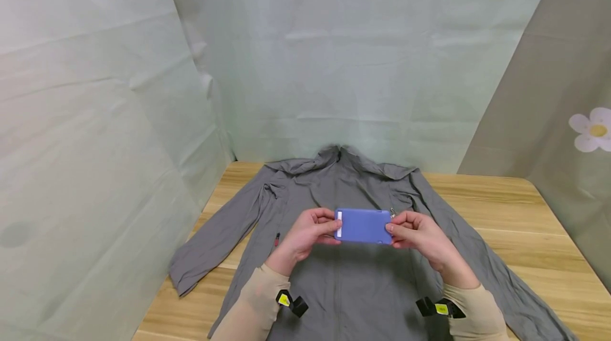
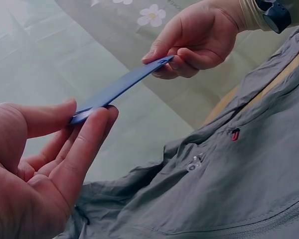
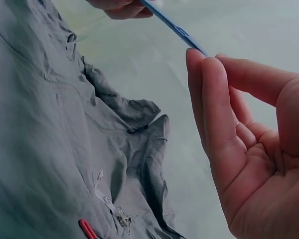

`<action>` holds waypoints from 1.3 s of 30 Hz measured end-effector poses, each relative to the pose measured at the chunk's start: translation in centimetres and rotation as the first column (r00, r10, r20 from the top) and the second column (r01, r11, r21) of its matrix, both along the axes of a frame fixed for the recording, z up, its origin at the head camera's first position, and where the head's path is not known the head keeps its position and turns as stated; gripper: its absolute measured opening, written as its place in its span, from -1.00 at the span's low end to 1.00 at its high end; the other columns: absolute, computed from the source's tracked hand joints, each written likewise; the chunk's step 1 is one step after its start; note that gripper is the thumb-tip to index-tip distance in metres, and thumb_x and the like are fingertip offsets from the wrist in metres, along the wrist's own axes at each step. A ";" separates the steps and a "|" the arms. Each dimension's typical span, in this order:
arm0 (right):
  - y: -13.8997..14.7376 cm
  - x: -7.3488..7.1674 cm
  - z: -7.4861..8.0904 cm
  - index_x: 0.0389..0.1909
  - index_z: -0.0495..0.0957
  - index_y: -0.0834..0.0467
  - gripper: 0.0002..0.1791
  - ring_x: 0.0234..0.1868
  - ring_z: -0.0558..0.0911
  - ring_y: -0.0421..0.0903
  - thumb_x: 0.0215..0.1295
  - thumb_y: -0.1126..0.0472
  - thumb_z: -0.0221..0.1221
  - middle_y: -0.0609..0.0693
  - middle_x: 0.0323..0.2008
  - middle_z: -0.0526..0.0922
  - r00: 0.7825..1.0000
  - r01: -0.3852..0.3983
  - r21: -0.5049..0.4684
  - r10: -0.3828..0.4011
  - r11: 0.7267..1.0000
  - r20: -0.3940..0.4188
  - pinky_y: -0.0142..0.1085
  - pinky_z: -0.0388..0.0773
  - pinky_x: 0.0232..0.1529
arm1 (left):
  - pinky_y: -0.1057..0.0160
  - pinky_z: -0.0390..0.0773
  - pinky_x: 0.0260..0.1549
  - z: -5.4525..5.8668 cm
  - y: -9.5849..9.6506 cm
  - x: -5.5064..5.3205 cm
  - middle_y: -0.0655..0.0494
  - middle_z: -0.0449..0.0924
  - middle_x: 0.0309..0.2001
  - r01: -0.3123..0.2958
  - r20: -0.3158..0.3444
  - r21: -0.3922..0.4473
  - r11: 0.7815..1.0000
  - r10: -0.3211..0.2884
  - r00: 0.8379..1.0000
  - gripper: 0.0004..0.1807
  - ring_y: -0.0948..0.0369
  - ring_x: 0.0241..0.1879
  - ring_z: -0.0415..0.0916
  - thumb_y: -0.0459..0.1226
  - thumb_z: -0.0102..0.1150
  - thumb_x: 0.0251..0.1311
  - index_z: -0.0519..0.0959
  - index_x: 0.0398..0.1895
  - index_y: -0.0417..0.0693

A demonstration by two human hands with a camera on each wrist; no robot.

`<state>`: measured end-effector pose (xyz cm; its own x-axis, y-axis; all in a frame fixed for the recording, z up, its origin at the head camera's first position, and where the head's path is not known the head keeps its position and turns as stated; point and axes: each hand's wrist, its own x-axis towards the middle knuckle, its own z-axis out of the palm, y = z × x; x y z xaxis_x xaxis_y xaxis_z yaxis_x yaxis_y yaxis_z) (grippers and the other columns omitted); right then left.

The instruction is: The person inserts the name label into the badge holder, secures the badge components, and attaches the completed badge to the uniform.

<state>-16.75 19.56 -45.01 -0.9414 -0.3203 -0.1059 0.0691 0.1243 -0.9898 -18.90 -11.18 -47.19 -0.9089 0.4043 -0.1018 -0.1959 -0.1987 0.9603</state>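
A flat blue card holder (image 1: 364, 225) with a white strip at its left end is held up over a grey jacket (image 1: 334, 277). My left hand (image 1: 307, 232) pinches its left end between thumb and fingers. The right hand (image 1: 425, 235) pinches the opposite end. Seen nearly edge-on in the left wrist view, the card holder (image 2: 122, 87) slants up from the left thumb to the right fingers. A small metal clip with a clear strap (image 3: 122, 219) lies on the jacket's chest, near a red zipper pull (image 3: 87, 229).
The jacket is spread out on a wooden table (image 1: 487, 198), collar toward the back, sleeves out to both sides. Another red zipper pull (image 1: 277, 239) shows on its left chest. Pale cloth walls (image 1: 334, 65) rise behind and at the left; a flower print (image 1: 598, 130) is at right.
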 end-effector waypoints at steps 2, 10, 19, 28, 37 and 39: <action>0.0 0.0 0.0 -0.07 0.56 0.45 -0.73 -0.38 0.74 -0.16 0.50 0.28 0.34 0.09 -0.32 0.75 1.000 -0.009 -0.006 0.009 1.000 -0.002 -0.24 0.80 -0.23 | 0.13 0.82 -0.27 0.0 -0.1 0.0 0.01 0.74 -0.28 0.005 0.002 -0.001 1.000 -0.005 1.000 -0.90 0.18 -0.39 0.77 -0.48 0.29 0.40 0.58 -0.10 -0.33; 0.0 0.0 -0.1 -0.13 0.56 0.40 -0.78 -0.40 0.74 -0.17 0.51 0.29 0.32 0.03 -0.37 0.76 0.999 -0.048 -0.029 0.048 0.998 -0.012 -0.26 0.79 -0.25 | 0.09 0.82 -0.26 0.1 -0.1 0.1 0.03 0.68 -0.33 0.020 0.001 -0.004 1.000 -0.020 1.000 -0.90 0.18 -0.39 0.76 -0.50 0.29 0.41 0.55 -0.24 -0.24; -0.4 0.0 -0.3 -0.20 0.57 0.33 -0.82 -0.42 0.73 -0.19 0.48 0.30 0.35 0.02 -0.40 0.76 0.999 -0.040 -0.043 0.041 0.998 0.020 -0.29 0.79 -0.27 | 0.04 0.83 -0.25 0.0 0.0 0.1 0.05 0.62 -0.36 0.041 -0.007 0.010 0.999 -0.040 0.999 -0.88 0.22 -0.38 0.74 -0.53 0.27 0.41 0.56 -0.29 -0.23; -0.4 0.0 -0.3 -0.19 0.59 0.36 -0.80 -0.38 0.75 -0.19 0.46 0.30 0.38 0.04 -0.36 0.76 0.999 -0.036 -0.030 0.036 0.999 0.019 -0.25 0.80 -0.21 | 0.05 0.82 -0.24 -0.2 0.0 0.1 0.06 0.58 -0.41 0.057 -0.013 0.000 0.998 -0.057 0.998 -0.86 0.22 -0.38 0.73 -0.54 0.26 0.42 0.56 -0.30 -0.23; -0.4 0.0 -0.3 0.00 0.61 0.48 -0.75 -0.34 0.76 -0.23 0.52 0.33 0.30 -0.06 -0.26 0.77 0.997 -0.076 -0.091 0.078 0.993 0.017 -0.33 0.78 -0.21 | 0.03 0.82 -0.22 -0.1 -0.2 0.1 0.06 0.66 -0.36 0.047 -0.038 -0.021 0.999 -0.048 0.998 -0.91 0.22 -0.37 0.73 -0.47 0.33 0.41 0.58 -0.19 -0.30; -0.6 0.1 -0.3 -0.06 0.65 0.44 -0.81 -0.35 0.76 -0.22 0.51 0.34 0.30 -0.06 -0.27 0.77 0.997 -0.071 -0.096 0.073 0.993 0.015 -0.31 0.79 -0.20 | 0.04 0.82 -0.23 -0.1 -0.2 0.1 0.05 0.66 -0.38 0.046 -0.039 -0.028 0.999 -0.047 0.998 -0.92 0.21 -0.38 0.74 -0.49 0.31 0.41 0.58 -0.23 -0.25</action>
